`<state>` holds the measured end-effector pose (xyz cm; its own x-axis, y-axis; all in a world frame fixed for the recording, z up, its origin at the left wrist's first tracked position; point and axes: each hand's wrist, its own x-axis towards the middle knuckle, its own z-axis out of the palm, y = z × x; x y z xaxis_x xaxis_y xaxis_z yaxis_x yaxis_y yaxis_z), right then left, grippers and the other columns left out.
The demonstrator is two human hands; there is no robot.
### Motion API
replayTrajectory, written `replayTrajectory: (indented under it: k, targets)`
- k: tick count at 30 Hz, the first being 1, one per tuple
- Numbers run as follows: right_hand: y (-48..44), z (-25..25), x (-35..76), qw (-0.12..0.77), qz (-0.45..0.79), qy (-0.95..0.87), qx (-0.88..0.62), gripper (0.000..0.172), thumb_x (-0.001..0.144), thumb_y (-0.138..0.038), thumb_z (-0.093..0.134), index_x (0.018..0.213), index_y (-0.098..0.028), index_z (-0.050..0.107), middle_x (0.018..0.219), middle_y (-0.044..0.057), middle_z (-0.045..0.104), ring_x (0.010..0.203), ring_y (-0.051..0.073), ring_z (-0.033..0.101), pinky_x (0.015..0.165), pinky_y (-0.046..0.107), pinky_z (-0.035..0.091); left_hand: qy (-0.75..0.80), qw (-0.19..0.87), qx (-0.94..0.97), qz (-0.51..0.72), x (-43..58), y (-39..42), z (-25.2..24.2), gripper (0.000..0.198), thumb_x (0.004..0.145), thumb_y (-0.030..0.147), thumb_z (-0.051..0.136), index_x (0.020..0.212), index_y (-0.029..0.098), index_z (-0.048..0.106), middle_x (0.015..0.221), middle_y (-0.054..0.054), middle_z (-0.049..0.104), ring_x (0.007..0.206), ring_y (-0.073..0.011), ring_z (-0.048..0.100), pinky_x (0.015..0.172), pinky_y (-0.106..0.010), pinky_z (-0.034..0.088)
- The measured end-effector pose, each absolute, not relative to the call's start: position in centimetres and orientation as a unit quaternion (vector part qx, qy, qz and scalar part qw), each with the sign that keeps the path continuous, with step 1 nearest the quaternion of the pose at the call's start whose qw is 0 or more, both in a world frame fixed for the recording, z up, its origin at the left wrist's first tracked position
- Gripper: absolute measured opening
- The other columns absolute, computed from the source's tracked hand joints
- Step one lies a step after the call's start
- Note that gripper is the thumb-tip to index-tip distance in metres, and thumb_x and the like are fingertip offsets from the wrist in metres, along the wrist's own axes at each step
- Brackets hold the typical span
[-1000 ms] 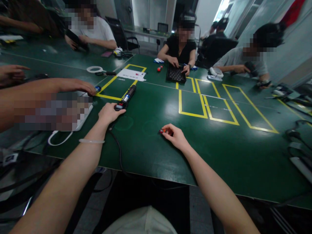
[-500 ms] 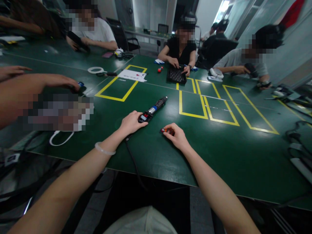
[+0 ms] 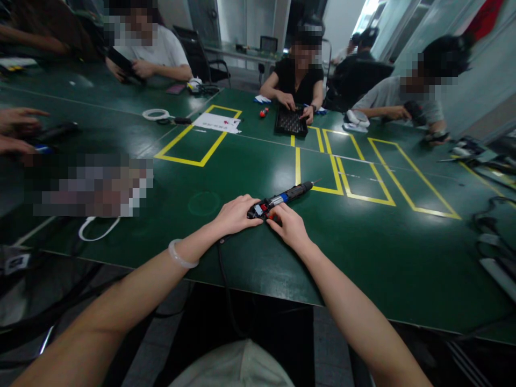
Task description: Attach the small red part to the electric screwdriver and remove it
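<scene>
Rightward since the earlier frame, our left hand (image 3: 236,216) has carried a pen-shaped driver (image 3: 296,192) beside our right hand (image 3: 293,227)

Our left fingers close around the driver's rear end; from that grip it stretches right and away from us, its long axis slanting toward a yellow tape outline (image 3: 297,165) and narrowing to a thin tip. Our right hand sits on the near side, just beside the driver's rear half, thumb and fingertips pinched on a small red-orange piece (image 3: 276,217). We cannot tell whether that piece touches the driver. Near our left hand, a dark cord (image 3: 223,269) drops over the near edge of a glossy green table (image 3: 371,258). Farther across it lie a white sheet (image 3: 215,122) and a black tray (image 3: 289,124), handled by a co-worker (image 3: 296,80). Other people (image 3: 171,51) sit around, with an office chair (image 3: 197,51) behind.
</scene>
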<state>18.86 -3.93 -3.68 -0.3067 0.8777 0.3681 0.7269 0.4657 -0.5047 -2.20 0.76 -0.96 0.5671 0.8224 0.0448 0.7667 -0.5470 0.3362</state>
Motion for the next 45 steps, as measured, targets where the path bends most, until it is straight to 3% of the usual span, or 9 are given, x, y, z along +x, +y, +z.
replayTrajectory:
  k: [5,10,22,30,45]
  targets:
    - [-4.0,-3.6,18.8,0.286,0.077,-0.815,-0.499,0.005,0.09,-0.021,0.065,0.094,-0.022,0.062,0.104,0.007,0.063,0.098,0.024,0.06,0.082,0.033,0.048,0.451,0.142,0.876,0.1,-2.3,0.8,-1.0,0.059,0.087,0.053,0.063,0.136,0.02,0.057,0.12,-0.009,0.061,0.111,-0.0277,0.059,0.088,-0.036,0.049]
    - [-3.9,-3.7,19.2,0.296,0.092,-0.824,-0.474,0.015,0.09,-0.015,0.062,0.103,-0.023,0.064,0.11,0.008,0.065,0.103,0.024,0.061,0.087,0.036,0.05,0.448,0.147,0.876,0.104,-2.4,0.8,-0.9,0.061,0.087,0.053,0.062,0.138,0.021,0.055,0.121,-0.009,0.06,0.112,-0.0278,0.059,0.089,-0.036,0.048]
    - [-3.4,-3.9,19.1,0.33,0.127,-0.812,-0.464,0.013,0.092,-0.013,0.057,0.095,-0.021,0.066,0.102,0.009,0.066,0.097,0.023,0.062,0.085,0.034,0.051,0.475,0.111,0.868,0.094,-0.8,0.8,-0.9,0.066,0.086,0.067,0.058,0.132,0.021,0.058,0.115,-0.009,0.062,0.107,-0.0283,0.061,0.079,-0.034,0.048]
    - [-3.2,-4.0,19.9,0.383,0.154,-0.786,-0.461,0.018,0.095,-0.017,0.051,0.098,-0.021,0.068,0.103,0.008,0.07,0.097,0.022,0.065,0.088,0.035,0.05,0.489,0.108,0.863,0.071,-0.3,1.0,-0.4,0.061,0.087,0.064,0.059,0.13,0.021,0.058,0.116,-0.008,0.061,0.106,-0.0274,0.062,0.074,-0.032,0.048]
    - [-3.2,-3.8,20.5,0.364,0.176,-0.779,-0.479,0.019,0.096,-0.019,0.049,0.098,-0.021,0.067,0.095,0.005,0.069,0.09,0.019,0.065,0.083,0.031,0.05,0.522,0.015,0.852,0.039,-5.8,4.0,0.0,0.059,0.094,0.057,0.052,0.142,0.022,0.048,0.12,-0.014,0.056,0.108,-0.0308,0.057,0.078,-0.034,0.047]
